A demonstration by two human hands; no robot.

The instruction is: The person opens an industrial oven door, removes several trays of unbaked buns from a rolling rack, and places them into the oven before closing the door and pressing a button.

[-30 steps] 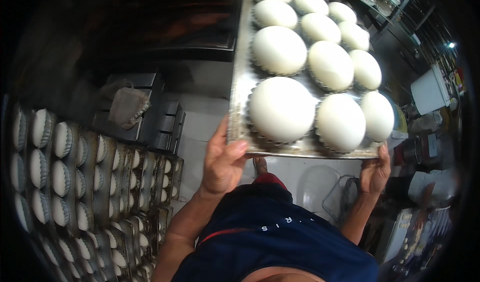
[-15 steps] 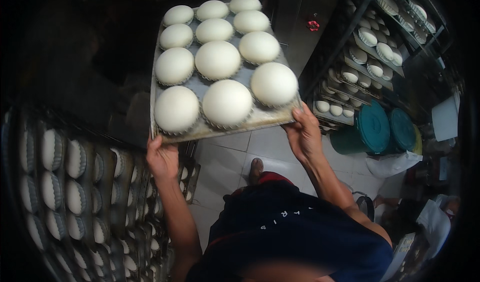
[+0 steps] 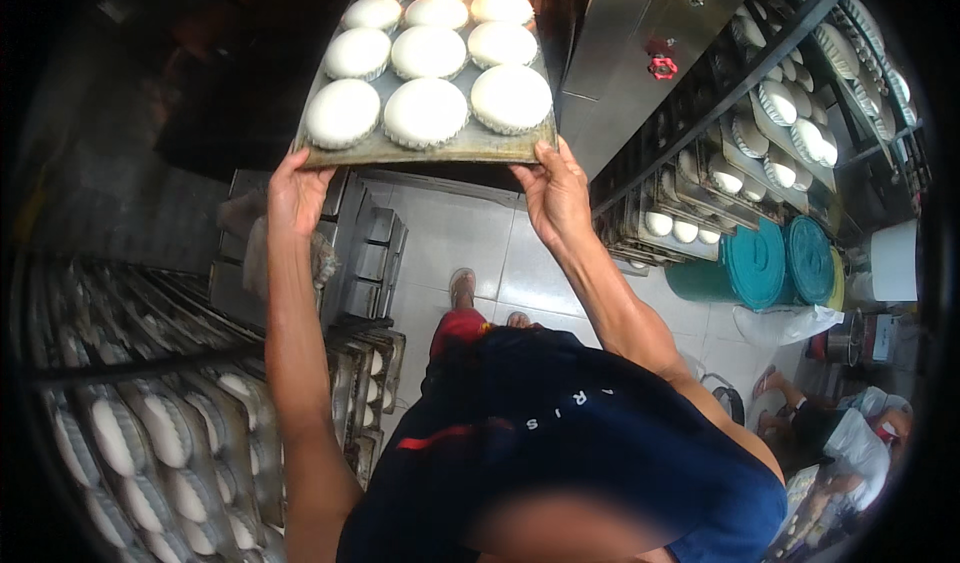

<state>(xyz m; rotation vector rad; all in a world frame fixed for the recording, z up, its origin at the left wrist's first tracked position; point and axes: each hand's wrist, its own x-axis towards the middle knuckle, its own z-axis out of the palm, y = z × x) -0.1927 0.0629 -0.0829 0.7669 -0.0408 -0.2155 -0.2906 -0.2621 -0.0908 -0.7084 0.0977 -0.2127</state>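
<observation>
I hold a metal baking tray (image 3: pixel 380 153) of several white dough rounds (image 3: pixel 425 113) in fluted cups, gripped at its two near corners. My left hand (image 3: pixel 300 193) has its fingers closed on the near left corner, and my right hand (image 3: pixel 555 188) is closed on the near right corner. The tray's far end is at the dark opening of an oven (image 3: pixel 230 103), and an orange glow lights the farthest rounds. A steel front (image 3: pixel 610 53) with a red knob (image 3: pixel 660 63) stands just to the right of it.
Racks of trayed dough (image 3: pixel 150 423) stand at left and right (image 3: pixel 740 138). Steel boxes (image 3: pixel 370 273) sit on the tiled floor (image 3: pixel 465 223) below the oven, teal lidded bins (image 3: pixel 750 263) at the right. Another person (image 3: pixel 850 443) is low at the lower right.
The tray has moved from the right toward the centre, then farther forward and up to the oven opening, where its far rounds now glow orange. Both hands still grip it.
</observation>
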